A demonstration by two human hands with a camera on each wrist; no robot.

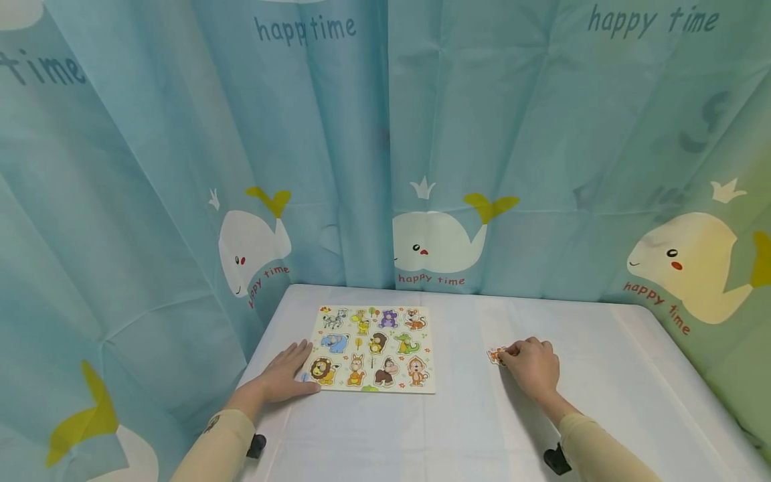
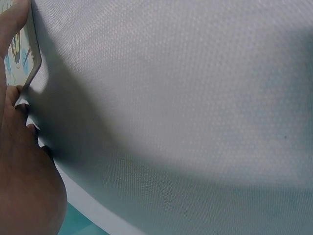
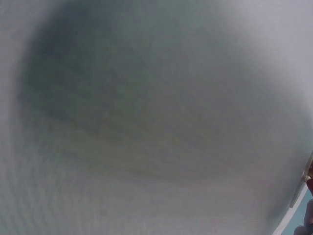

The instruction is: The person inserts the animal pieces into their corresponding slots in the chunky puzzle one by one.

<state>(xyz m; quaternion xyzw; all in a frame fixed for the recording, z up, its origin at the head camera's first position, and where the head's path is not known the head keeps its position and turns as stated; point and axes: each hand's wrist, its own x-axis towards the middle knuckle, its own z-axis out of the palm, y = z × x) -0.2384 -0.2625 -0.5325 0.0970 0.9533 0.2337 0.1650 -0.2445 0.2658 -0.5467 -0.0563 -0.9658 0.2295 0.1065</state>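
Note:
A pale animal puzzle board point(image 1: 373, 383) lies flat on the white table, with several cartoon animals in rows. At its lower left corner, my left hand point(image 1: 282, 373) rests with fingers along the left side and thumb by the front edge. The left wrist view shows part of this hand point(image 2: 29, 181) against the board's corner point(image 2: 30, 58). To the right, apart from the board, my right hand point(image 1: 535, 367) pinches a small orange and white puzzle piece point(image 1: 495, 355) by its right side. Fingers hide part of its picture. Only fingertips point(image 3: 308, 215) show at the right wrist view's edge.
White cloth covers the table point(image 1: 373, 442). Behind and to the sides hangs a blue curtain point(image 1: 361, 134) printed with whales, close to the table's far edge. A dark strap piece shows under each forearm.

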